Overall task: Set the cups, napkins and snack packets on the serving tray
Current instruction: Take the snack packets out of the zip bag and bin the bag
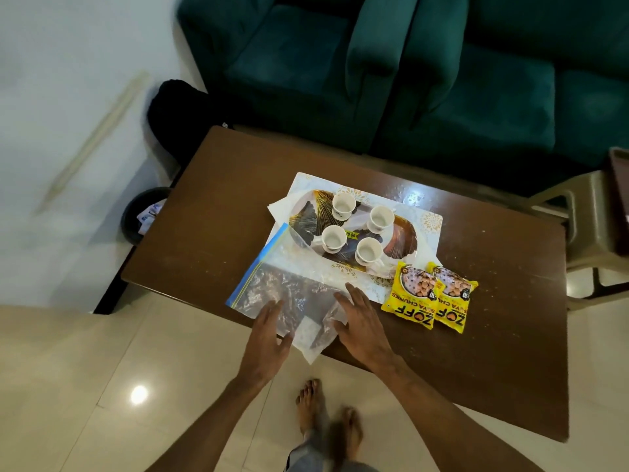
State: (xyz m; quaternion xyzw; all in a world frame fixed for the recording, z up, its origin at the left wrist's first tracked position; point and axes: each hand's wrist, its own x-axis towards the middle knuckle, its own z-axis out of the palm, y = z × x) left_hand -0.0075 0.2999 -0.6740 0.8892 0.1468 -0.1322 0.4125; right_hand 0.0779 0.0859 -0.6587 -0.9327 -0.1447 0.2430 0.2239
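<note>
Lying beside tray (pixel 403 241): ZOFF packets (pixel 413 296)

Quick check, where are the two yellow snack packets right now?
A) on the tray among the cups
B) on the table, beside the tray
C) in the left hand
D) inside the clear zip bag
B: both snack packets lie flat on the table at the near-right end of the tray, which carries only the four cups.
</note>
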